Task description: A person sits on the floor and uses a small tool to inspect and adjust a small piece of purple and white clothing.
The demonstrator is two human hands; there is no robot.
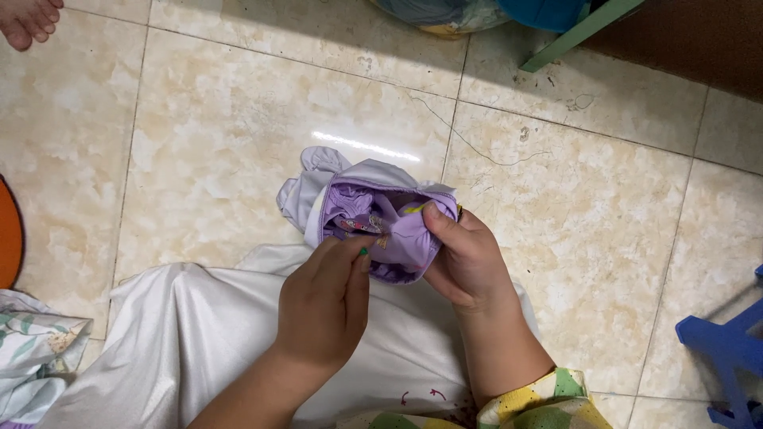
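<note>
— What is lying at the far left?

— An orange edge (pixel 8 234) and a floral cloth (pixel 36 353) are lying on the tiled floor (pixel 596 222), with a white cloth (pixel 191 342) spreading beside them.

— And the hands?

— The left hand (pixel 326 306) is pinching the lilac garment (pixel 373 218) at its lower edge. The right hand (pixel 469 262) is gripping its right side, thumb pressing inside the opening. The garment is hanging just above the white cloth.

— Further right?

— A blue stool (pixel 727 349) is standing at the edge.
</note>
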